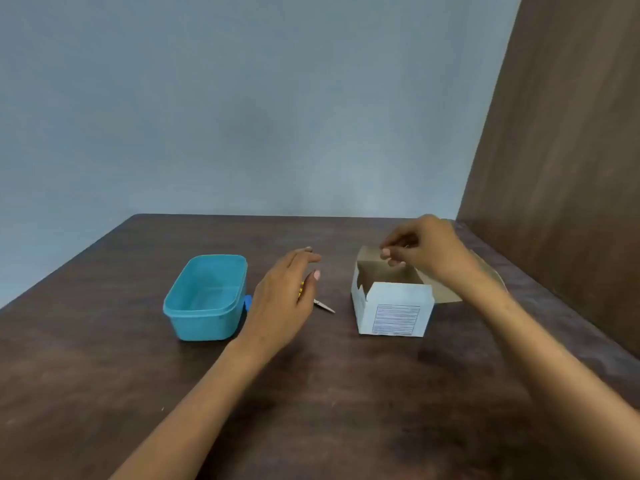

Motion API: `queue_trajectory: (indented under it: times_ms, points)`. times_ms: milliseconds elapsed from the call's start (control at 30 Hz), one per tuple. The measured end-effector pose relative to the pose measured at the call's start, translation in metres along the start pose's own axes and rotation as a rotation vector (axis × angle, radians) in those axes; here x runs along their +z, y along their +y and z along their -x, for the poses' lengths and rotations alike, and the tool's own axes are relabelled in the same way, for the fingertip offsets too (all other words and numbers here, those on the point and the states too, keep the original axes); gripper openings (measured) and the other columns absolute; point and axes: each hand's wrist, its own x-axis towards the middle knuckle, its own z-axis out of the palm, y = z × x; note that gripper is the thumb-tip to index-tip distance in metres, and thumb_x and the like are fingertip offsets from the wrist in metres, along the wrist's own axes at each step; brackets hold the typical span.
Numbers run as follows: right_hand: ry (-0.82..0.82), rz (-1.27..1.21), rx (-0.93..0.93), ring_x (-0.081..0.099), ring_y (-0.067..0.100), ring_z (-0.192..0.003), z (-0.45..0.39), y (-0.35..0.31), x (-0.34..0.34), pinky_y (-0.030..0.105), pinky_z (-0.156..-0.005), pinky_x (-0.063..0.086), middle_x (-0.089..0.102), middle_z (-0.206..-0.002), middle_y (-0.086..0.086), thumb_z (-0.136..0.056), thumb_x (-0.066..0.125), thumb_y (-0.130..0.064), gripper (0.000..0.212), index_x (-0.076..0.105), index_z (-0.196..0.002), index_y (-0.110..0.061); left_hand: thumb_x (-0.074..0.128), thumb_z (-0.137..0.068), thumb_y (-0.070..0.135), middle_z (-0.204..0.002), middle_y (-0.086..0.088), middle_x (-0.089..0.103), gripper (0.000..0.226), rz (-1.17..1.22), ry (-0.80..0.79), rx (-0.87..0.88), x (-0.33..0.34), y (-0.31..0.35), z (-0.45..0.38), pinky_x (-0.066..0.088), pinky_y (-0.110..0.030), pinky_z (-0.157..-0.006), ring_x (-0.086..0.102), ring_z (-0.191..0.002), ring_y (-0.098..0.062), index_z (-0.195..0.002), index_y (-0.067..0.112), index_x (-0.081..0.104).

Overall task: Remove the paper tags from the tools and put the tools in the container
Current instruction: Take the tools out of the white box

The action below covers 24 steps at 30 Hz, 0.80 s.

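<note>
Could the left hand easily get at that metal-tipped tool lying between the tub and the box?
Probably yes: the left hand hovers open directly above the metal-tipped tool, with nothing between them.

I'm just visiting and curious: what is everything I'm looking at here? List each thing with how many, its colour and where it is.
Table: one, dark brown wood, fills the lower view.
Plastic container: one, blue, open, nothing visible inside, on the table left of centre.
Cardboard box: one, white outside, brown inside, open, on the table right of centre.
Tool: one seen, metal tip with some yellow, mostly hidden under the left hand.
Wall: grey-blue, behind the table.
Panel: brown, at right.
Left hand: open, over the tool.
Right hand: fingers pinched, above the box.
</note>
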Motion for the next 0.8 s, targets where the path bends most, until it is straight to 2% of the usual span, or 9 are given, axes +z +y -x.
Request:
queue_trajectory:
  times_ms: [67,100,233,367,500,633,733,800]
  points:
    - [-0.347,0.056,0.149,0.07,0.012,-0.074,-0.011,0.001,-0.006,0.024,-0.067,0.057,0.073,-0.078,-0.002,-0.08,0.074,-0.01,0.01,0.074,-0.081,-0.02,0.047,-0.096,0.021,-0.135,0.0,0.054,0.028,0.023,0.005,-0.023,0.003,-0.002,-0.002,0.04,-0.026,-0.097,0.051,-0.122,-0.014,-0.122,0.017,0.057]
    - [-0.479,0.134,0.154,0.07,0.014,-0.077,-0.018,0.005,-0.005,0.027,-0.07,0.058,0.074,-0.082,-0.001,-0.08,0.074,-0.013,0.009,0.076,-0.084,-0.021,0.047,-0.096,0.021,-0.135,0.0,0.054,0.028,0.021,0.0,-0.024,0.006,-0.004,-0.002,0.041,-0.026,-0.098,0.051,-0.123,-0.013,-0.122,0.018,0.057]
    - [-0.767,0.435,0.103,0.068,0.02,-0.091,-0.031,0.009,0.018,0.037,-0.084,0.057,0.073,-0.1,-0.001,-0.084,0.063,-0.013,0.023,0.074,-0.103,-0.021,0.047,-0.096,0.024,-0.138,0.002,0.05,0.03,0.007,-0.064,-0.047,0.013,-0.007,-0.002,0.041,-0.029,-0.101,0.048,-0.125,-0.012,-0.125,0.021,0.054]
    - [-0.822,0.536,0.115,0.066,0.019,-0.093,-0.04,0.01,0.031,0.039,-0.085,0.056,0.071,-0.103,0.0,-0.082,0.063,-0.011,0.027,0.071,-0.105,-0.022,0.047,-0.096,0.025,-0.138,0.003,0.05,0.027,0.031,-0.059,-0.055,0.01,-0.009,-0.001,0.04,-0.025,-0.096,0.05,-0.123,-0.011,-0.121,0.022,0.057]
    - [-0.899,0.648,0.106,0.068,0.025,-0.088,-0.044,0.012,0.039,0.039,-0.079,0.058,0.071,-0.097,0.005,-0.083,0.065,-0.014,0.023,0.071,-0.105,-0.015,0.046,-0.096,0.028,-0.139,0.003,0.048,0.026,0.023,-0.08,-0.072,0.008,-0.01,0.003,0.04,-0.025,-0.096,0.05,-0.123,-0.011,-0.118,0.022,0.059]
    - [-0.877,0.749,0.113,0.066,0.029,-0.081,-0.042,0.012,0.046,0.033,-0.064,0.054,0.064,-0.092,0.007,-0.086,0.06,-0.009,0.024,0.067,-0.109,-0.008,0.046,-0.096,0.028,-0.139,0.002,0.048,0.024,0.023,-0.076,-0.081,0.006,-0.011,0.005,0.042,-0.03,-0.098,0.05,-0.123,-0.013,-0.115,0.022,0.06]
    - [-0.852,0.762,0.1,0.059,0.024,-0.07,-0.04,0.012,0.043,0.025,-0.052,0.047,0.061,-0.091,0.006,-0.088,0.057,-0.007,0.024,0.066,-0.11,-0.009,0.048,-0.095,0.027,-0.139,0.001,0.048,0.023,0.015,-0.072,-0.086,0.005,-0.011,0.005,0.043,-0.031,-0.097,0.051,-0.122,-0.014,-0.113,0.021,0.061]
    - [-0.84,0.722,0.109,0.062,0.024,-0.075,-0.04,0.015,0.04,0.028,-0.058,0.052,0.065,-0.098,0.007,-0.087,0.059,-0.006,0.025,0.067,-0.111,-0.01,0.048,-0.095,0.027,-0.139,0.001,0.048,0.024,0.009,-0.078,-0.087,0.006,-0.009,0.005,0.042,-0.031,-0.098,0.05,-0.123,-0.014,-0.114,0.02,0.061]
